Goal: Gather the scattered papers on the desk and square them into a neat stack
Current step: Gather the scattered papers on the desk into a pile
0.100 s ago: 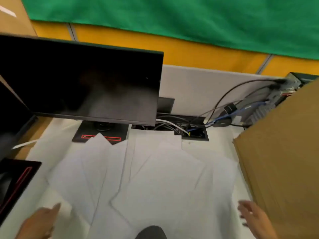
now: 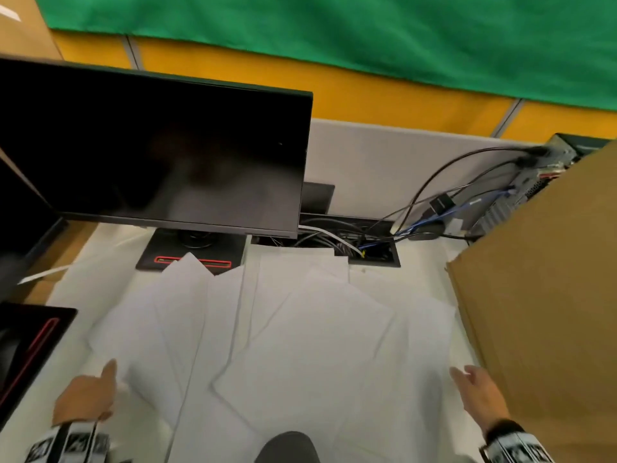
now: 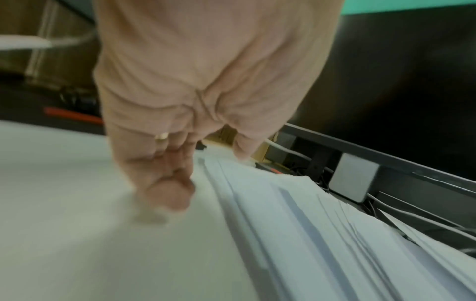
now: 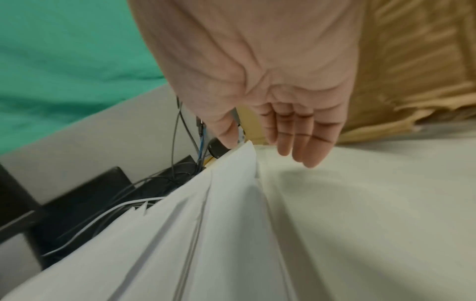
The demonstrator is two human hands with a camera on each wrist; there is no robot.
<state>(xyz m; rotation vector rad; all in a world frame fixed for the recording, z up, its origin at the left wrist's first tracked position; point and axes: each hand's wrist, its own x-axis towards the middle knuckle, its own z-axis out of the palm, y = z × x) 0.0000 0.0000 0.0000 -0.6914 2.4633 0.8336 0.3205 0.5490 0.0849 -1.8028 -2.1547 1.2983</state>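
Several white papers [image 2: 283, 345] lie fanned and overlapping across the middle of the white desk [image 2: 384, 279]. My left hand [image 2: 88, 396] is at their left edge, thumb pointing forward, holding nothing. In the left wrist view the left hand [image 3: 206, 175] has straight fingers [image 3: 170, 193] reaching down to the desk beside the layered paper edges [image 3: 296, 213]. My right hand [image 2: 474, 392] is open at the right edge of the spread. In the right wrist view the right hand [image 4: 268, 146] hovers over bare desk, its thumb near a paper corner [image 4: 244, 154].
A black monitor [image 2: 150, 155] on a base [image 2: 187, 259] stands behind the papers. A cable tray [image 2: 354, 242] with wires sits at the back. A tall cardboard box [image 2: 541, 312] walls the right side. A black red-lined device [image 2: 26, 345] lies at the left.
Both hands have come a little forward along the two sides of the paper spread. The papers have not moved.
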